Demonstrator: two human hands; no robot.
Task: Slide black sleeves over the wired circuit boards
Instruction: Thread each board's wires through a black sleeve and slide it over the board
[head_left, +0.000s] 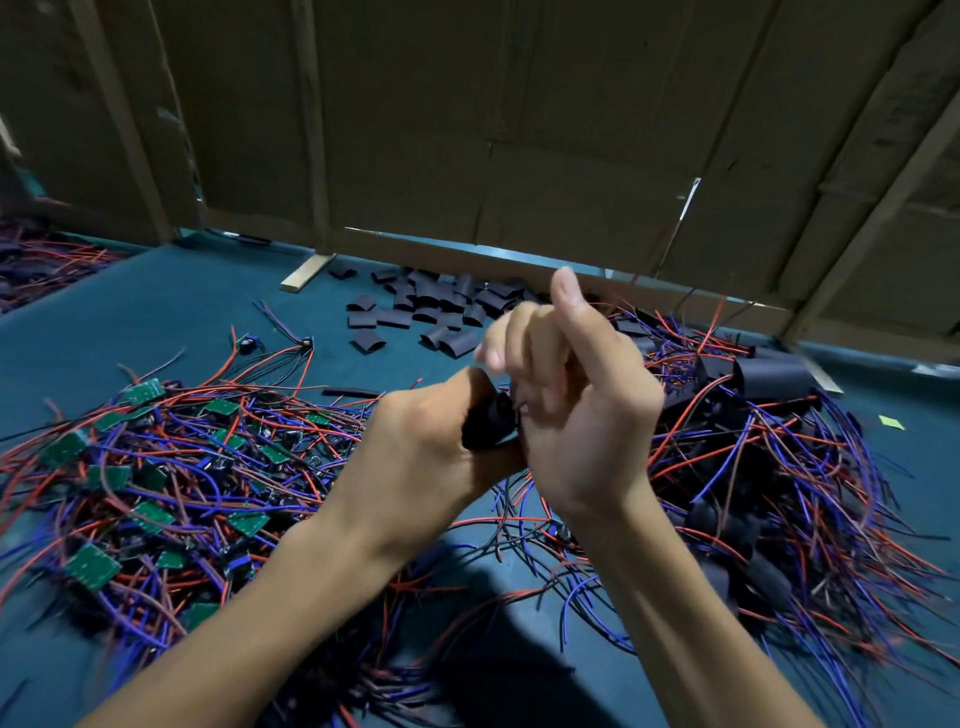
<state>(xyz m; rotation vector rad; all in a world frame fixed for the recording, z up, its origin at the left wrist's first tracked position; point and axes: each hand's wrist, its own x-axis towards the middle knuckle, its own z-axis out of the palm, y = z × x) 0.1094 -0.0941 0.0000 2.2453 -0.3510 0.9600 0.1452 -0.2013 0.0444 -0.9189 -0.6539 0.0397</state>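
My left hand (426, 441) grips a black sleeve (488, 421) just above the table, in the middle of the view. My right hand (576, 395) meets it from the right, fingers curled at the sleeve's end, thumb raised; the fingertips are blurred. Wires hang below both hands; the board inside is hidden. A heap of bare green circuit boards (93, 566) with red and blue wires lies at the left. Sleeved boards (727, 525) with wires are piled at the right. Loose black sleeves (441, 306) lie at the back.
The blue-green table top (156, 322) carries everything. A cardboard wall (467, 130) with wooden battens closes the back. Another wire heap (41, 260) lies at the far left. A small yellow-green scrap (891, 422) lies at the right.
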